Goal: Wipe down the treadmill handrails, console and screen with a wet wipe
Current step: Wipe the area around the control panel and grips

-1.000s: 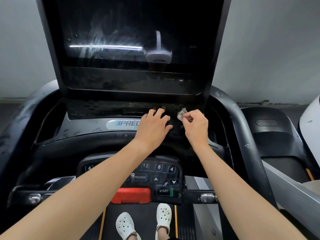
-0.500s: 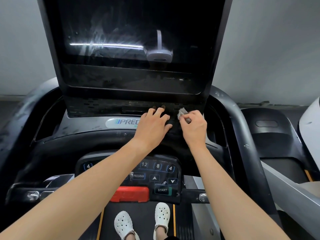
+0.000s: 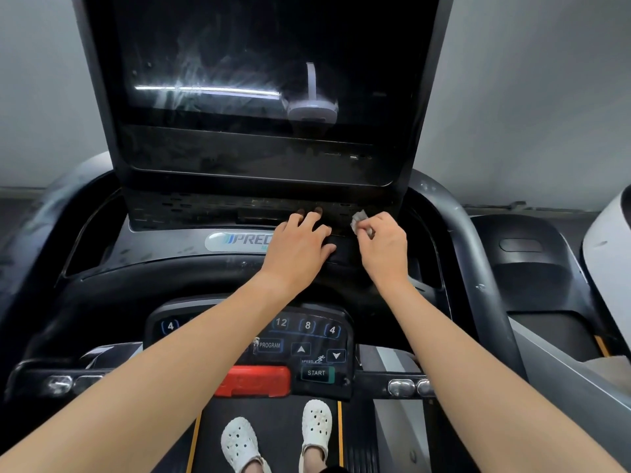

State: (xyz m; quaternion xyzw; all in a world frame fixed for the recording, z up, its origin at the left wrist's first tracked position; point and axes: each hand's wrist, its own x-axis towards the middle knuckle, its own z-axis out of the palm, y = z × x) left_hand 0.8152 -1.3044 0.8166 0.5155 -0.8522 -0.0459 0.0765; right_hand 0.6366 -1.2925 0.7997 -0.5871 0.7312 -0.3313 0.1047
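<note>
Here, a grey wall [image 3: 532, 97] backs the streaked black screen [image 3: 239, 56].

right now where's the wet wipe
In the head view the wet wipe is pinched in the right hand, right of centre at the slotted panel under the screen, just right of the left hand.

A glossy black treadmill screen [image 3: 259, 80] streaked with pale smears, a black console [image 3: 170, 264], a red stop button [image 3: 254, 380], white perforated clogs [image 3: 240, 442], a crumpled white wet wipe [image 3: 358, 221].
</note>
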